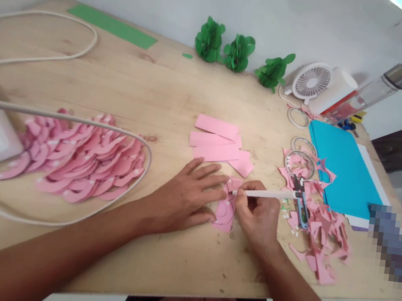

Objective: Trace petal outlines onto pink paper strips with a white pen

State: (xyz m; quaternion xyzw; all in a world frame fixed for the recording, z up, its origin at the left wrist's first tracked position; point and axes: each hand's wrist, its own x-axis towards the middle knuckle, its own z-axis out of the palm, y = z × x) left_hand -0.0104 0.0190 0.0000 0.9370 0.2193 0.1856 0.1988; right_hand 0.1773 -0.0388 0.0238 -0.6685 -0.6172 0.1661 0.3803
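A small pink paper strip (222, 224) with curved outlines drawn on it lies on the wooden table. My left hand (188, 193) rests flat beside it, fingers spread, with the fingertips touching its left side. In my right hand (257, 211) is a white pen (271, 194), its tip at the paper's right part. Just beyond my hands several blank pink paper strips (217, 140) overlap in a loose stack. Blue-handled scissors (302, 212) lie to the right of my right hand, on pink paper scraps (325, 239).
Many curved pink paper cutouts (93, 161) are heaped at left, with a white cable (142, 177) looped around them. Green paper shapes (238, 52) stand along the wall. At right are tape rolls (300, 165), blue sheets (345, 173), a small fan (312, 81) and a clear bottle (372, 96).
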